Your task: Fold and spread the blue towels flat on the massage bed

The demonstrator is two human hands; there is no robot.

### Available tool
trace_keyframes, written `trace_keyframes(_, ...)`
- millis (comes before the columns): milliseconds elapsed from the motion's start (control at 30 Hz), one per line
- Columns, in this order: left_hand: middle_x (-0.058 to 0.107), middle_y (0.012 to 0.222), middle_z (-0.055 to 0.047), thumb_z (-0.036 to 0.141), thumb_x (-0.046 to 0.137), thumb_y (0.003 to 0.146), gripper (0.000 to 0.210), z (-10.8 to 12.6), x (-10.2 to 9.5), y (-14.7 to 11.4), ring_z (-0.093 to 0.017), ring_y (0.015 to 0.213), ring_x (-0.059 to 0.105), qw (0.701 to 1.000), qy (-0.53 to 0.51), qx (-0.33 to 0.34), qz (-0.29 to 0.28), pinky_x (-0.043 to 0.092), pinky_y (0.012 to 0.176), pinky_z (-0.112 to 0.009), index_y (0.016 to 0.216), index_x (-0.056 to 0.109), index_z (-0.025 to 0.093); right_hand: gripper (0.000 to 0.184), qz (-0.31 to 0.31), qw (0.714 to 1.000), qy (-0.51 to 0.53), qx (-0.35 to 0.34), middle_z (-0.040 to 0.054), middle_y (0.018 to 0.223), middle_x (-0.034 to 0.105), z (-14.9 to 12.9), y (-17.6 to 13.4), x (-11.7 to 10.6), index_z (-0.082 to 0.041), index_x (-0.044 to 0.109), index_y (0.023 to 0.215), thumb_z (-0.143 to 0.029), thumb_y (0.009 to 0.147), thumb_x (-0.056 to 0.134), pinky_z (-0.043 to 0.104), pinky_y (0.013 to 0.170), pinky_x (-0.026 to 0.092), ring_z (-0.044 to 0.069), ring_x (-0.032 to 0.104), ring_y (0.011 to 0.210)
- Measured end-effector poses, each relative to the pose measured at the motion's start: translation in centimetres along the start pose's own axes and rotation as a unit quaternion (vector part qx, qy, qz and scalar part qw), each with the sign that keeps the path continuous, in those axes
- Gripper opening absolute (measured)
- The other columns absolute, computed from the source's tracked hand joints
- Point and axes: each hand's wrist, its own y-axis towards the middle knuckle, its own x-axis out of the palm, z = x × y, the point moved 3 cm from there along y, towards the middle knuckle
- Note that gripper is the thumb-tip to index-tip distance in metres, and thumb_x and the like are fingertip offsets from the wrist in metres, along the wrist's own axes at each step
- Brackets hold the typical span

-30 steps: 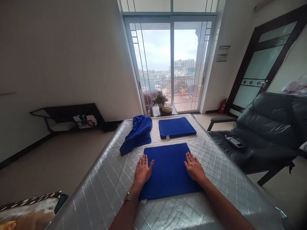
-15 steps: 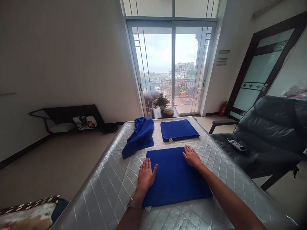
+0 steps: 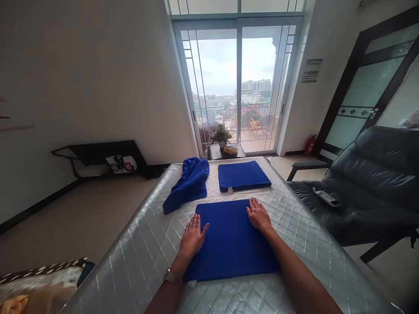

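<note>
A blue towel (image 3: pixel 231 244), spread as a smooth rectangle, lies on the silver quilted table cover (image 3: pixel 147 244) right in front of me. My left hand (image 3: pixel 193 237) rests flat along its left edge, thumb spread away from the fingers. On the far right corner lies my right hand (image 3: pixel 259 214), also flat with its fingers stretched out. Just beyond is a blue stack of folded cloth (image 3: pixel 244 175) with a white tag at its near edge. To the left of that stack sits a crumpled blue towel (image 3: pixel 188 185).
A black armchair (image 3: pixel 360 187) holding a white remote-like device (image 3: pixel 327 197) stands on the right. Past the far table edge is a chair (image 3: pixel 214 152) with a potted plant (image 3: pixel 221 136) and a tissue pack (image 3: pixel 231 150). Patterned bedding (image 3: pixel 46 283) shows at lower left.
The view has shifted slightly, so the towels and both hands appear a little further left. Both hands stay flat at the edges of the near towel.
</note>
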Motion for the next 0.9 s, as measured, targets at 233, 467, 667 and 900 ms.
trace_keyframes(233, 0.03, 0.161, -0.02, 0.062, 0.011, 0.101, 0.083, -0.1, -0.6, 0.7, -0.028, 0.151, 0.028, 0.998, 0.052, -0.017, -0.012, 0.025, 0.123, -0.046, 0.154, 0.033, 0.002, 0.065, 0.014, 1.0, 0.021, -0.004, 0.009, 0.166, 0.022, 0.0, 0.0, 0.2, -0.008, 0.027, 0.159, -0.039, 0.102, 0.023, 0.036, 0.124, 0.009, 0.019, 0.015, 0.154)
trace_keyframes(467, 0.033, 0.161, -0.015, 0.058, 0.014, 0.103, 0.073, 13.4, -0.7, 2.6, -0.024, 0.151, 0.028, 0.986, -0.006, 0.165, 0.005, 0.027, 0.123, -0.044, 0.154, 0.038, 0.011, 0.065, 0.016, 0.999, 0.032, -0.003, 0.0104, 0.166, 0.022, 0.1, -0.1, 0.1, -0.008, 0.026, 0.159, -0.038, 0.102, 0.024, 0.037, 0.124, 0.011, 0.02, 0.015, 0.154)
trace_keyframes(667, 0.04, 0.159, -0.013, 0.048, 0.009, 0.106, 0.066, 22.2, -0.5, 5.7, -0.023, 0.15, 0.031, 0.972, -0.054, 0.229, 0.023, 0.029, 0.122, -0.043, 0.153, 0.039, 0.012, 0.063, -0.005, 0.999, 0.011, -0.037, 0.009, 0.167, 0.018, 0.5, -0.4, 0.2, -0.009, 0.026, 0.159, -0.024, 0.098, 0.03, 0.035, 0.124, 0.011, 0.019, 0.012, 0.154)
trace_keyframes(900, 0.04, 0.159, -0.011, 0.057, 0.011, 0.103, 0.071, 17.8, 1.2, 6.3, -0.024, 0.15, 0.032, 0.983, -0.053, 0.169, 0.037, 0.027, 0.123, -0.046, 0.152, 0.043, 0.017, 0.063, 0.008, 1.0, 0.024, -0.018, 0.0101, 0.166, 0.022, 0.3, 0.0, 0.3, -0.008, 0.026, 0.159, -0.034, 0.102, 0.025, 0.038, 0.124, 0.013, 0.019, 0.014, 0.154)
